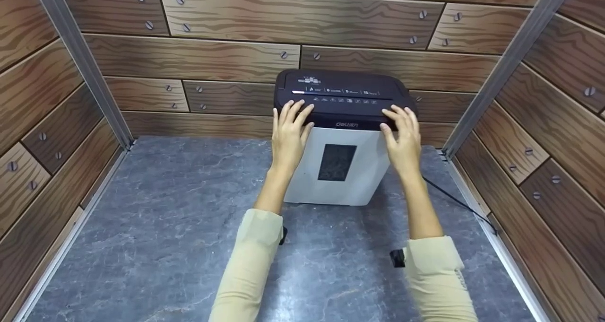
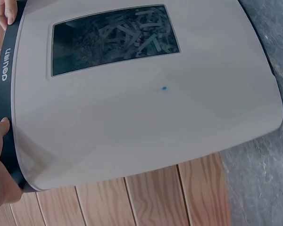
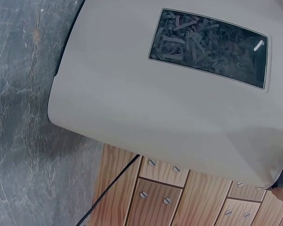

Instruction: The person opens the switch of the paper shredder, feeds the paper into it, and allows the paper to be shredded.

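Note:
A paper shredder (image 1: 341,136) stands near the back wall, with a black head (image 1: 350,85) over a light grey bin (image 2: 132,113). Shredded paper shows through the bin's dark window (image 3: 210,47). My left hand (image 1: 288,140) holds the head's front left corner, fingers over the top and thumb at the front edge. At the front right corner, my right hand (image 1: 405,140) grips the head in the same way. Only a bit of the right hand appears at the edge of the right wrist view. The shredder's back is hidden.
A black cord (image 1: 458,201) runs from behind the shredder to the right edge of the grey marbled floor (image 1: 189,227). Wood-patterned panels (image 1: 227,57) enclose the back and sides, with metal posts (image 1: 85,66) at the corners.

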A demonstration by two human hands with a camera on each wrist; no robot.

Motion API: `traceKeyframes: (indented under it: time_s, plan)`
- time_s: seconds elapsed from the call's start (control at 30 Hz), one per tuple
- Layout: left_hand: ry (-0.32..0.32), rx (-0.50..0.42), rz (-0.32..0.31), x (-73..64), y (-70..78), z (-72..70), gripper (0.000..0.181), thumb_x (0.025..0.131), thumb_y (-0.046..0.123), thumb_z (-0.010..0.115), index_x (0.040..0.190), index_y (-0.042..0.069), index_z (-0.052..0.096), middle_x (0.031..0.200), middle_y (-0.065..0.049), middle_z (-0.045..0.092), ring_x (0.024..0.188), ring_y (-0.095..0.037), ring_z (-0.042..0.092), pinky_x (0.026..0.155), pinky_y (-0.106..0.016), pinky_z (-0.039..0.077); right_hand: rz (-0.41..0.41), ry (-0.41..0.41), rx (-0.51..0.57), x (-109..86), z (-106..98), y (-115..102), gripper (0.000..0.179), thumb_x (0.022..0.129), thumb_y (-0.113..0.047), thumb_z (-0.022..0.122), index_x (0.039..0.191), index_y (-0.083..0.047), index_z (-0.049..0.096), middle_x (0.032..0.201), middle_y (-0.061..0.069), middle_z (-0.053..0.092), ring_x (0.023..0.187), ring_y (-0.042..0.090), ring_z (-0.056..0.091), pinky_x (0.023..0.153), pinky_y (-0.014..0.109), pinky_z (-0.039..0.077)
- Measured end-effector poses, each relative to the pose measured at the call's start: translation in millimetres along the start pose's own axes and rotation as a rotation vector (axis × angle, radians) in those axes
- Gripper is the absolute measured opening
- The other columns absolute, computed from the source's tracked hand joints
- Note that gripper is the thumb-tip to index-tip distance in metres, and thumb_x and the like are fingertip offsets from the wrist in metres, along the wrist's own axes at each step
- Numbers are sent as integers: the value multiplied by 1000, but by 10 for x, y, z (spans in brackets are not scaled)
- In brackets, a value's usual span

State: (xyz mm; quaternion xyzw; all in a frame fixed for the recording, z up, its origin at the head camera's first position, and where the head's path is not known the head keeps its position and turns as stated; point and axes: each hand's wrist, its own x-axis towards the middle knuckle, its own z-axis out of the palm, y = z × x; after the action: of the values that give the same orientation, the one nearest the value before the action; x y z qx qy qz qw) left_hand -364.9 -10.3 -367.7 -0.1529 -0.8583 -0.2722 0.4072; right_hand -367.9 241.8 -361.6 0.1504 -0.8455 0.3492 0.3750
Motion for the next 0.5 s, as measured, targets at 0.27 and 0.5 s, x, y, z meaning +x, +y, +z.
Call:
traceKeyframes:
  time_s: [0.27, 0.5]
  plan:
    - [-36, 118, 112, -23, -88, -19, 44, 88, 23, 62, 131, 20, 52, 136, -1, 44, 130, -19, 29, 109, -44, 14, -101, -57, -25, -17, -96, 83, 39, 87, -7, 62, 125, -10, 56, 135, 9, 45, 132, 27, 25, 105, 48, 21]
    - [96, -7, 246, -212, -368, -100, 49, 84, 5, 62, 132, 11, 51, 139, -9, 40, 132, -23, 28, 107, -40, 21, -81, 117, 336, -135, -254, 219, 30, 84, 12, 55, 113, 8, 58, 122, 21, 54, 123, 32, 40, 105, 34, 27]
